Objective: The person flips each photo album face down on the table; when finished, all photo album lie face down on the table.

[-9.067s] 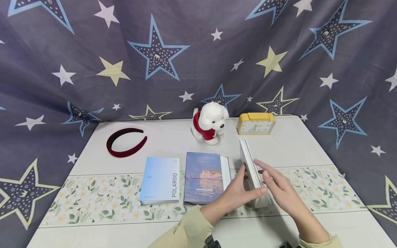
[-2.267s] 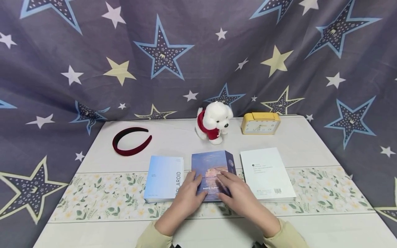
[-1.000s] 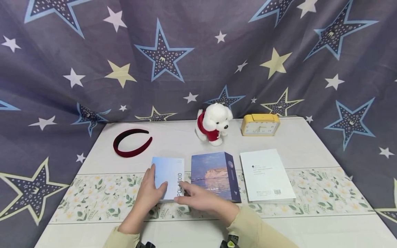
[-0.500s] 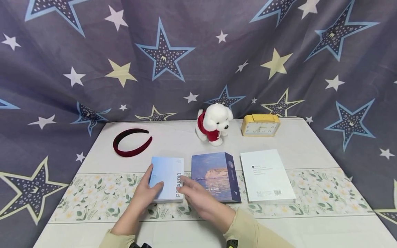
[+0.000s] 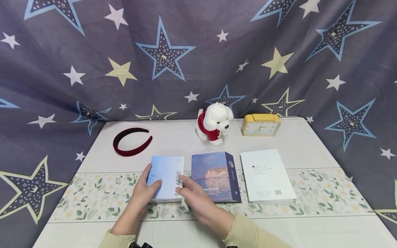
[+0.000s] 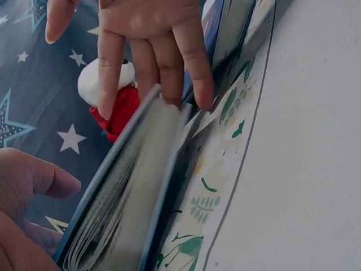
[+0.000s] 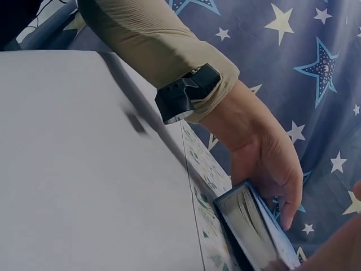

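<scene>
A pale blue album marked POLAROID (image 5: 167, 168) lies flat at the left of a row of three. My left hand (image 5: 141, 194) rests along its left side, fingers stretched beside the edge and thumb over the cover. At the opposite edge is my right hand (image 5: 198, 201), fingers loosely bent, the fingertips by the cover's right side. In the left wrist view the right hand (image 6: 152, 34) reaches down to the page block (image 6: 118, 203). The right wrist view has the left hand (image 7: 265, 152) draped over the album. Beside the right hand lies a purple-blue photo album (image 5: 207, 168).
A white book or album (image 5: 266, 175) lies at the right of the row. Behind stand a white toy dog (image 5: 215, 120) in red and a yellow clock (image 5: 260, 125). A dark red headband (image 5: 131, 151) lies back left. A starry curtain (image 5: 198, 51) hangs behind the table.
The white book, held upright earlier, now lies flat at right. Both hands have moved left from the photo album to the POLAROID one. Over the last second they shift only slightly.
</scene>
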`<action>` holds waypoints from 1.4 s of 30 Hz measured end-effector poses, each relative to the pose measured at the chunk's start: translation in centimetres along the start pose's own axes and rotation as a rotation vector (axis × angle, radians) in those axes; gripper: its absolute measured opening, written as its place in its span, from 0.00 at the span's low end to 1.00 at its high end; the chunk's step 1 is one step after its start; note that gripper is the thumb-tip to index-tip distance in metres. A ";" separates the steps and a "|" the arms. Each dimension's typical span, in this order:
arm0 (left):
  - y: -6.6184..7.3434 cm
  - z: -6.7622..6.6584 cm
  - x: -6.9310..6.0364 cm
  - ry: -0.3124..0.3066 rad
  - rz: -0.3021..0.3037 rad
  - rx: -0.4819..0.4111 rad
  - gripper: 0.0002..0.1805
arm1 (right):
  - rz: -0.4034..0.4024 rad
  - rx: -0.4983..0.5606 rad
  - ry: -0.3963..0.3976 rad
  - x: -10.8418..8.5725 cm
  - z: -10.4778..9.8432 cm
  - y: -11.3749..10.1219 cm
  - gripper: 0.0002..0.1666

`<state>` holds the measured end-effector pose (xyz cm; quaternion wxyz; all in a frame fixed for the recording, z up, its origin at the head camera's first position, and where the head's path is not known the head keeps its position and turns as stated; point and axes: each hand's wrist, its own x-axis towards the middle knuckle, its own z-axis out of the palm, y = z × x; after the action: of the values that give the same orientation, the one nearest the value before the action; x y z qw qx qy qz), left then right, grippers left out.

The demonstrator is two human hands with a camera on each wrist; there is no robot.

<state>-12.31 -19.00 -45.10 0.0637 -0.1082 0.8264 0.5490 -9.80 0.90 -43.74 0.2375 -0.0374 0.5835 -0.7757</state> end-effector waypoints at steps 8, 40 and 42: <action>-0.2 0.2 -0.1 0.033 -0.001 -0.020 0.45 | -0.115 0.027 0.040 0.0 0.5 0.0 0.40; 2.5 0.5 -2.0 -0.216 0.156 -0.415 0.41 | -0.306 -0.729 -0.134 1.1 -0.6 1.0 0.41; 2.5 0.0 -1.9 -0.172 0.151 -0.391 0.41 | -0.294 -0.838 -0.124 1.2 -0.8 1.2 0.41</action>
<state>-11.06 -17.87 -42.44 0.0705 -0.0094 0.7017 0.7089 -10.77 0.84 -45.34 0.1238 -0.2595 0.8205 -0.4941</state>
